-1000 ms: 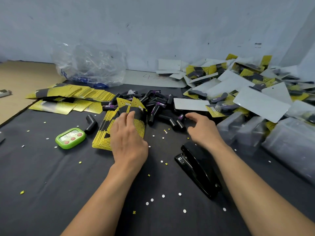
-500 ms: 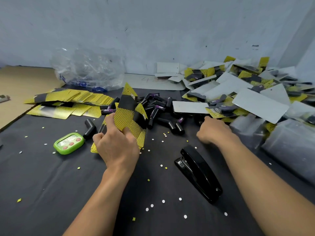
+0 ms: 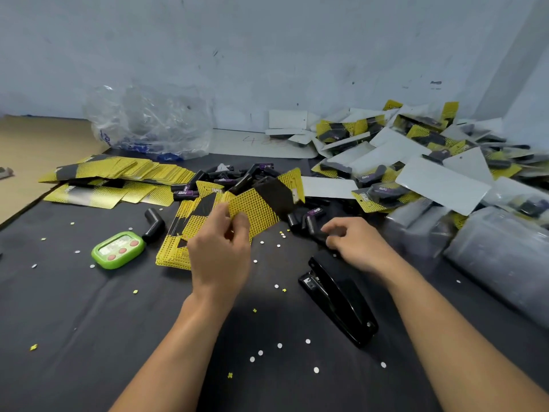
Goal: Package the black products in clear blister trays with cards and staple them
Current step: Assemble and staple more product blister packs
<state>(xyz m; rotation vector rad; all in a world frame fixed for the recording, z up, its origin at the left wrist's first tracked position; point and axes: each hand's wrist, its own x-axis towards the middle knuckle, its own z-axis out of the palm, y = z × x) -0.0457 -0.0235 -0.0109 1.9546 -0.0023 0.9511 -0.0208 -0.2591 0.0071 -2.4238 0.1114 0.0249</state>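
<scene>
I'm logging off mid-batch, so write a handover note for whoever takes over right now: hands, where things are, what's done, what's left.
Left hand: pinches one card, lifted over the card stack.
Right hand: curled on a product at the near edge of the product pile.
Stapler: lies untouched on the cloth by the right wrist. Trays: stacked at right.
Done: a heap of finished packs at far right.
Left: this card and product need a tray and staples; many loose products and cards are unpacked.
</scene>
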